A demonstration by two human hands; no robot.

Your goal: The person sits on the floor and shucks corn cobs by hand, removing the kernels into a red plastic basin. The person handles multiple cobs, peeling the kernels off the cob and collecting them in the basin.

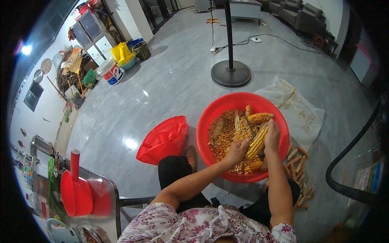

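Note:
A large red plastic basin stands on the floor between my knees, with loose corn kernels and several ears of corn inside. Over it, a yellow ear of corn lies tilted between my two hands. My right hand grips its right side near the top. Against its lower left side rests my left hand, thumb extended and the other fingers partly hidden. A thin dark rod-like tool lies among the ears, just above my left thumb. Another yellow ear rests near the basin's far right rim.
Bare corncobs are heaped right of the basin, near a white plastic sack. A red bag lies to the left. Beyond the basin stands a round black pole base. A red scoop rests on the table at left.

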